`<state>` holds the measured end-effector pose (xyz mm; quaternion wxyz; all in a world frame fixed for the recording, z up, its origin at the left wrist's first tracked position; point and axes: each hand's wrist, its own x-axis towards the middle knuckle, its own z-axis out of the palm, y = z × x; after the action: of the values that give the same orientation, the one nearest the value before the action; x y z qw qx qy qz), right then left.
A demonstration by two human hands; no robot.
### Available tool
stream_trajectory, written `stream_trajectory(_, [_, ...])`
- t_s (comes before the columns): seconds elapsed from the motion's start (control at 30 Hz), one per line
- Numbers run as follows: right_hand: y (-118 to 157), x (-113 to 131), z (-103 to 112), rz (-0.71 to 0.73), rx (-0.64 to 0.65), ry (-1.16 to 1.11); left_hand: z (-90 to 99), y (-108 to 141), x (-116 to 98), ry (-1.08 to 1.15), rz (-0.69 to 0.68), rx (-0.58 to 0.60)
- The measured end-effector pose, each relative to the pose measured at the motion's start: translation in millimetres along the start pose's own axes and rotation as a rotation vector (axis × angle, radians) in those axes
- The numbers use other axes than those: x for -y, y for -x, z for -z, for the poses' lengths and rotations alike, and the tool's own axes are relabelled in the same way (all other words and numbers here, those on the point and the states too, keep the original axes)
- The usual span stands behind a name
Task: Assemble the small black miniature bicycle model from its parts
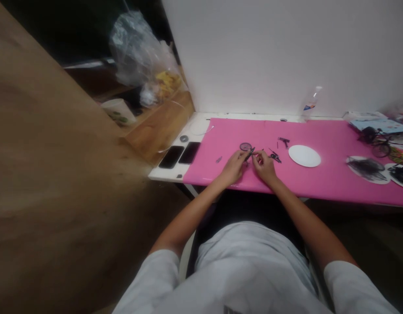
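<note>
Over the near part of the pink sheet (230,135), my left hand (235,167) is closed on a small dark part (250,153) that sticks up past the fingertips. My right hand (264,165) faces it, thumb and fingers pinched close to the same part. What the right fingertips hold is too small to make out. Just beyond the left fingers lies a small spoked wheel (245,146). To the right of the right hand is a black piece with thin arms (275,156). Farther back rests a small black L-shaped piece (284,141).
A white plate (304,156) lies to the right. Beyond it are a plate of thin black pieces (367,169) and a small model bicycle (379,140). A clear bottle (310,104) stands by the wall. Two dark phones (189,153) lie at the left, beside a wooden ledge (162,128).
</note>
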<state>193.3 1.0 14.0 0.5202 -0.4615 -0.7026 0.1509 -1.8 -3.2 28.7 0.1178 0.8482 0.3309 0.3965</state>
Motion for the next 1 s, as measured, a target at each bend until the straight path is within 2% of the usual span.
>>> stream_trajectory(0.2, [1.3, 2.8, 0.7, 0.038, 0.033, 0.025, -9.0, 5.9, 4.7, -0.085, 0.022, -0.104])
stream_trajectory(0.37, [2.5, 1.6, -1.5, 0.11, -0.001, 0.042, -19.2, 12.5, 10.2, -0.182, -0.03, -0.206])
stream_trajectory(0.67, [4.6, 1.7, -2.7, 0.145, -0.027, 0.062, -21.7, 13.1, 9.7, -0.272, -0.07, -0.265])
stream_trajectory(0.87, [4.8, 3.5, -3.9, 0.267, -0.028, 0.138, -21.9, 14.4, 12.2, -0.212, -0.04, -0.31])
stream_trajectory(1.0, [4.0, 2.5, -4.6, 0.271, -0.048, 0.15, -22.2, 15.1, 14.4, -0.201, -0.054, -0.296])
